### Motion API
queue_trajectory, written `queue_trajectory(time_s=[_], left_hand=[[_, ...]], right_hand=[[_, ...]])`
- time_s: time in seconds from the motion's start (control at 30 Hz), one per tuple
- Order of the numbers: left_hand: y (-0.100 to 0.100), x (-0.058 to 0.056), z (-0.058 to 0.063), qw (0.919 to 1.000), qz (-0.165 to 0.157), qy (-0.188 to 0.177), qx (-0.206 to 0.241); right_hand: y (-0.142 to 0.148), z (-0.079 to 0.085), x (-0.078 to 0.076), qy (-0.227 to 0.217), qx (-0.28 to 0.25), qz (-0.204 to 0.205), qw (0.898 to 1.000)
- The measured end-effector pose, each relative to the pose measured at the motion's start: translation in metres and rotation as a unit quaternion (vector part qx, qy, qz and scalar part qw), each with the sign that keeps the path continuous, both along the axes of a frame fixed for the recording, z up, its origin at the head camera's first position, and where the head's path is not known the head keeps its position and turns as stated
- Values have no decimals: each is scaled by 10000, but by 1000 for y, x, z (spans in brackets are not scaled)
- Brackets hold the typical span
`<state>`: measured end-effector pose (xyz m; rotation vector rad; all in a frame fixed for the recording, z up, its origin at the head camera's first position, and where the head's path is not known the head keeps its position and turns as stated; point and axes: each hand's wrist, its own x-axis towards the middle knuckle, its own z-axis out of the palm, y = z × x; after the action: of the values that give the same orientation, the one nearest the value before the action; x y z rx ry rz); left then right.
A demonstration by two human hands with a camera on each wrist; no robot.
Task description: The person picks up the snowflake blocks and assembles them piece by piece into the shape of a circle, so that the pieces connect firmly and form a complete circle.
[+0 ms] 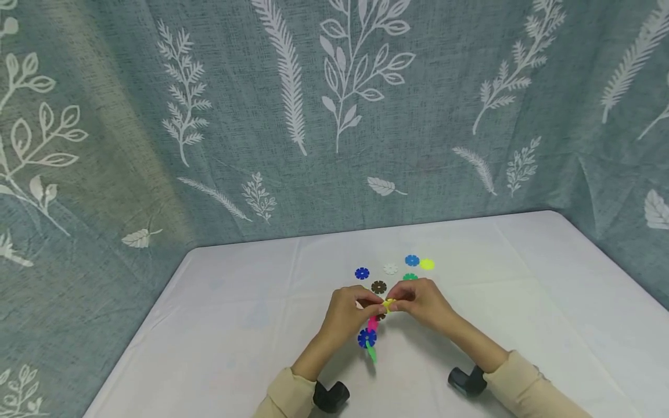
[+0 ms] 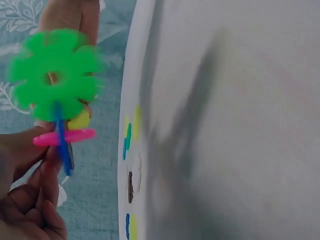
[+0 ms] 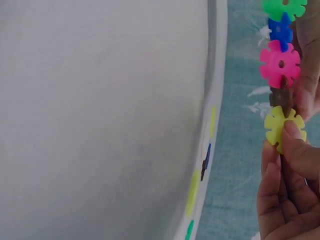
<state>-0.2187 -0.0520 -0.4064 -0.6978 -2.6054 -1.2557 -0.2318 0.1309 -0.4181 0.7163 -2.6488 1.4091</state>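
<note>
Between both hands hangs a chain of notched plastic snowflake discs, slotted edge to edge. From its low end it runs green disc [image 2: 30,75], dark blue disc [image 1: 367,338], pink disc [image 3: 271,61], brown disc [image 3: 276,97] and yellow disc [image 3: 273,124]. My right hand [image 1: 425,303] pinches the yellow disc between thumb and fingers. Opposite it, my left hand [image 1: 342,316] grips the chain at the brown disc, its fingertips close to the yellow one. The green disc tilts below the blue one, toward the near side of the table.
Loose discs lie beyond the hands on the white-covered table [image 1: 251,313]: a dark blue disc [image 1: 362,273], white disc [image 1: 390,269], lighter blue disc [image 1: 412,260], yellow disc [image 1: 427,265], green disc [image 1: 410,277] and brown disc [image 1: 378,287]. A patterned curtain [image 1: 324,191] hangs behind.
</note>
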Motion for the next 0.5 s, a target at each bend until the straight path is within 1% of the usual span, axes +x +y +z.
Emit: queue_trajectory(time_s=[0.13,0.23,0.27,0.37,0.43,0.47,0.5], left_hand=[[2,-1,1,9996,-118,-242,-66],[1,-2,2,9995,-109,-272,-145],[0,-2,2,9994,-91,-281,-154],[-3,-2,1,9994,54,-229,-252],[-5,-2,1,9992,161,-210,-291],[-6,-2,0,9991,206,-207,-304],[-7,-2,0,9990,241,-213,-323]], right_hand=[[-1,0,0,-77,-128,151,9998],[6,0,-2,-174,-111,269,9994],[9,0,-4,-192,-34,215,9996],[22,1,-11,-359,341,-117,9987],[29,1,-15,-532,626,-358,9960],[32,0,-18,-685,705,-446,9942],[34,-1,-20,-789,787,-463,9927]])
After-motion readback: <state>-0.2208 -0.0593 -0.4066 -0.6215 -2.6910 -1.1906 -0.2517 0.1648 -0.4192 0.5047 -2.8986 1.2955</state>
